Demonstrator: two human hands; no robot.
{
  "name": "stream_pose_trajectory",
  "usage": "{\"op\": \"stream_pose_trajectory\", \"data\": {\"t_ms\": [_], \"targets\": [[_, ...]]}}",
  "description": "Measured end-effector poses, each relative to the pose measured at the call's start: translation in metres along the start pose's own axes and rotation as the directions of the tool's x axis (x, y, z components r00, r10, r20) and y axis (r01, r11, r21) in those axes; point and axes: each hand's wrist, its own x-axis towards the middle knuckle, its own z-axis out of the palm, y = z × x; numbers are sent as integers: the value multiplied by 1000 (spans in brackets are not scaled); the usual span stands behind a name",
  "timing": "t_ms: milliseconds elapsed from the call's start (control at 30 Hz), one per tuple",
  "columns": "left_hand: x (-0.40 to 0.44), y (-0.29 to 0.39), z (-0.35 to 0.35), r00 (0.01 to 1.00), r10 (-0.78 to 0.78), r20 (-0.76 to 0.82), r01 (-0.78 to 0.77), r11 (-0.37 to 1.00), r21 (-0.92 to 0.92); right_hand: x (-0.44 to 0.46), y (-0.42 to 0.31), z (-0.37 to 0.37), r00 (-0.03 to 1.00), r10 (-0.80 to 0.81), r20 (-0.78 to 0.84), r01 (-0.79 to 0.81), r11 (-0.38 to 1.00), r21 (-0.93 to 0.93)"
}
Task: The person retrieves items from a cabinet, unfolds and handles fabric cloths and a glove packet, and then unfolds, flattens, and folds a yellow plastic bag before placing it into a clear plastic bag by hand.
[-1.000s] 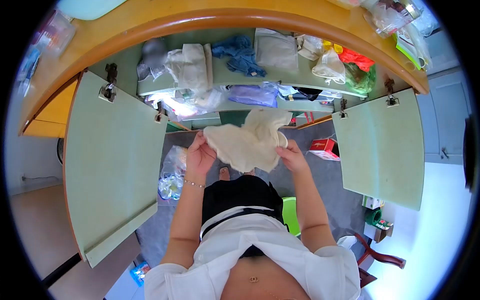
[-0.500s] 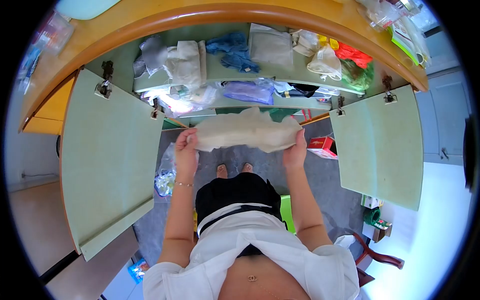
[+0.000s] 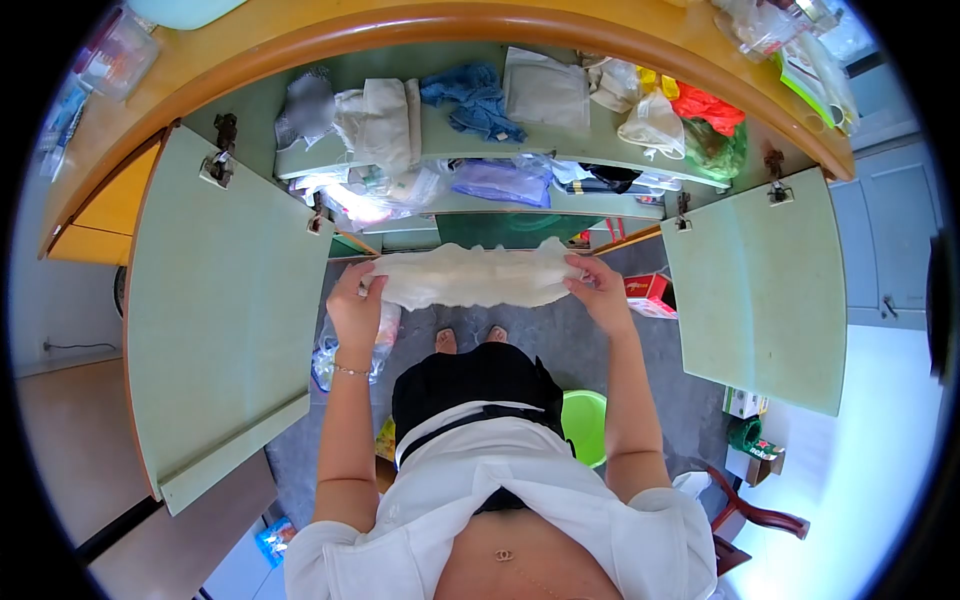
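Observation:
A cream-coloured cloth (image 3: 475,278) with uneven, wavy edges is stretched out sideways in front of the open cabinet. My left hand (image 3: 354,302) pinches its left end, and my right hand (image 3: 600,293) pinches the right end. The cloth hangs above the floor, just below the cabinet's lower shelf. On the upper shelf (image 3: 450,148) lie folded pale fabric (image 3: 388,120), a crumpled blue cloth (image 3: 470,98), a flat whitish packet (image 3: 546,90) and a white drawstring bag (image 3: 652,127). A purple plastic packet (image 3: 500,182) rests on the shelf below.
Swung-open cabinet doors flank me on the left (image 3: 225,320) and right (image 3: 760,295). A red box (image 3: 651,292) stands on the floor near the right door. Beside my legs are a green basin (image 3: 584,428) and a plastic bag (image 3: 330,355). The countertop edge (image 3: 480,18) curves above the shelves.
The cloth has come lower and slightly nearer to me, and is pulled out flatter. My left hand shifted left; my right hand turned, its fingers now pinching the end from the side.

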Motion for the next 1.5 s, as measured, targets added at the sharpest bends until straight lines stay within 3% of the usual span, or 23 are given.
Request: {"op": "stream_pose_trajectory", "data": {"t_ms": [133, 167, 200, 233, 267, 300, 333, 433, 500, 567, 667, 767, 800, 833, 900, 933, 1033, 1067, 1167, 1200, 1300, 1433, 1500], "targets": [[6, 4, -8, 981, 188, -39, -185, 979, 81, 1, -11, 3, 998, -62, -3, 57, 929, -365], [9, 0, -9, 998, 50, 30, -41, 968, -248, 3, -9, -1, 994, -109, -1, 99, 912, -399], [12, -9, -11, 988, -59, 141, 127, 835, -536, 7, -4, -8, 988, -155, 1, 140, 891, -433], [15, -18, -13, 952, -125, 279, 297, 597, -745, 11, -4, -11, 980, -200, 6, 180, 866, -466], [16, -32, -15, 912, -147, 382, 400, 521, -754, 16, -3, -12, 995, -95, -25, 88, 978, -187], [19, -40, -19, 862, -158, 482, 498, 439, -748, 21, -8, -11, 1000, 16, -22, -13, 994, 110], [20, -47, -19, 802, -156, 576, 590, 354, -726, 26, -14, -9, 993, 118, 11, -113, 912, 395], [28, -39, -20, 589, 198, 784, 590, 558, -584, 34, -50, 4, 971, 140, 194, -237, 683, 691], [36, -9, -9, 343, 500, 795, 735, 385, -559, 42, -66, 14, 929, 115, 351, -315, 742, 591], [43, -2, 29, 446, 494, 746, 361, 663, -655, 49, -86, 31, 855, 79, 512, -396, 737, 548], [35, 45, 50, 468, 420, 778, 517, 584, -626, 62, -100, 47, 711, 52, 702, -340, 898, 279], [42, 43, 58, 306, 265, 914, 516, 761, -393, 70, -111, 45, 782, 73, 620, -197, 971, 134], [41, 47, 57, 359, 247, 900, 513, 754, -411, 83, -94, 39, 751, 49, 659, -212, 962, 171], [39, 52, 53, 410, 225, 884, 509, 748, -426, 84, -89, 36, 738, -2, 675, -327, 874, 360], [40, 57, 47, 507, 165, 846, 537, 707, -460, 85, -78, 33, 730, -116, 673, -516, 552, 655], [41, 58, 44, 550, 128, 826, 568, 668, -481, 86, -63, 37, 753, -237, 614, -491, 419, 764], [46, 48, 46, 651, 19, 759, 615, 572, -542, 57, -31, 62, 816, 24, 577, -578, 40, 815], [47, 40, 48, 668, -25, 744, 623, 565, -541, 52, -9, 68, 788, 89, 609, -616, 114, 780], [44, 28, 52, 702, -126, 700, 647, 524, -554, 38, 11, 92, 952, 105, 288, -296, 552, 779], [45, 27, 52, 712, -149, 686, 650, 510, -564, 34, 5, 97, 958, 137, 250, -285, 502, 817], [42, 31, 55, 743, -246, 623, 632, 564, -531, 29, 9, 115, 994, 13, 107, -54, 922, 383], [36, 37, 61, 812, -193, 550, 555, 547, -627, 28, 6, 122, 977, 199, 83, -215, 915, 343], [34, 37, 62, 837, -183, 516, 514, 590, -623, 27, 1, 118, 961, 259, 94, -271, 823, 499]]}}
